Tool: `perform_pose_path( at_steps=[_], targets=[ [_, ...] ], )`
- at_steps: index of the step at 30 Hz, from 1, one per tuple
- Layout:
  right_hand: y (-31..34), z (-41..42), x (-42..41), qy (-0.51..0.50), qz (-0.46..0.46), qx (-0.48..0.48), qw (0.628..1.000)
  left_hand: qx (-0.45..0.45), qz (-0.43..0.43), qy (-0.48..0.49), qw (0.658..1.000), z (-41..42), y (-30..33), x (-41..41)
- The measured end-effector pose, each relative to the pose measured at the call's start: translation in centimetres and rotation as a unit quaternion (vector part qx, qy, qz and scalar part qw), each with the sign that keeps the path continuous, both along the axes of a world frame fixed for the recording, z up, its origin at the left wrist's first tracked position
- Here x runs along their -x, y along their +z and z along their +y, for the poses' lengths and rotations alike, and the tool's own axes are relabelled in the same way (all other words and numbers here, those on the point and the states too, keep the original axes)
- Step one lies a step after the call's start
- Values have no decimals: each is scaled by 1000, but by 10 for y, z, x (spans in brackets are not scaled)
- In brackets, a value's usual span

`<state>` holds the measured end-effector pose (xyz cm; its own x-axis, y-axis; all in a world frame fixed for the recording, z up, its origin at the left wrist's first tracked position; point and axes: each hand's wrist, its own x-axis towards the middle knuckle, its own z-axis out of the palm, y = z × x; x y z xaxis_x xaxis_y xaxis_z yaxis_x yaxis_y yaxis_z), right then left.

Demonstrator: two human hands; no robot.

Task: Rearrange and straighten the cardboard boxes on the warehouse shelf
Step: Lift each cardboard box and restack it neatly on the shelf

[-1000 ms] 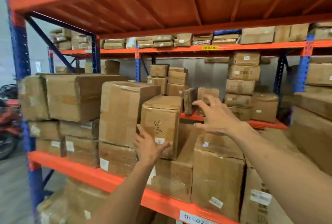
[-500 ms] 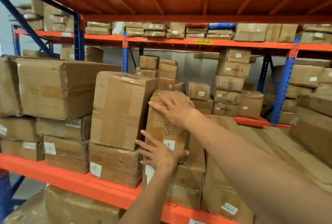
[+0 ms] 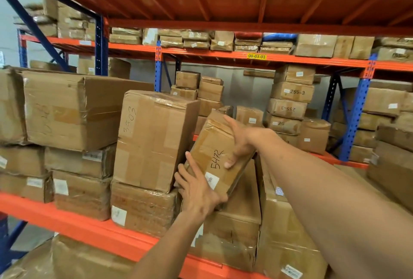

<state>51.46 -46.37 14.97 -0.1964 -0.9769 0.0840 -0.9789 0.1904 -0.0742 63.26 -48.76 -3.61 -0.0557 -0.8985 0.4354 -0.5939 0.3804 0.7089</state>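
Now that the box marked 5472 (image 3: 214, 155) has tipped off its stack at frame centre, left hand (image 3: 199, 191) and right hand (image 3: 242, 142) both clasp it, ready for repositioning.

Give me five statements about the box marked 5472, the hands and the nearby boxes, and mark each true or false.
1. The box marked 5472 stands upright and square. False: it is tilted, its top leaning to the right.
2. The left hand grips the lower left corner of that box. True.
3. The right hand rests on the box marked 3503. False: it holds the right side of the 5472 box.
4. The 3503 box sits on top of another cardboard box. True.
5. The yellow shelf label reads 00-03-01. True.
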Motion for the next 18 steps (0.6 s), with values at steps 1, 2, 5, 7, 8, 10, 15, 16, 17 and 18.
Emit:
perform_pose_path(
  at_steps=[1,2,5,7,8,10,15,16,17,18],
  targets=[
    [-4,3,11,3,-19,-12,1000,28,0,-22,999,-4,-1,-5],
    [-8,6,22,-1,-38,-21,999,49,16,-47,998,-7,-2,-9],
    [-22,20,45,-22,-97,-12,995,12,180,-78,980,-14,-3,-17],
    [-32,29,56,-30,-121,7,992,-62,263,-82,959,-18,-4,-17],
    [-37,32,60,-35,-131,16,991,-74,275,-94,954,-21,-5,-15],
    [-43,36,67,-44,-164,18,985,-56,283,-109,951,-26,-9,-8],
    [-43,42,75,-72,-261,-2,963,-91,362,-125,919,-27,-28,4],
    [-43,43,77,-75,-272,-4,959,-108,366,-143,913,-28,-29,5],
    [-44,45,78,-76,-284,-4,956,-117,359,-165,911,-31,-27,4],
    [-46,45,80,-74,-292,-2,953,-117,347,-190,911,-35,-24,4]
  ],
)
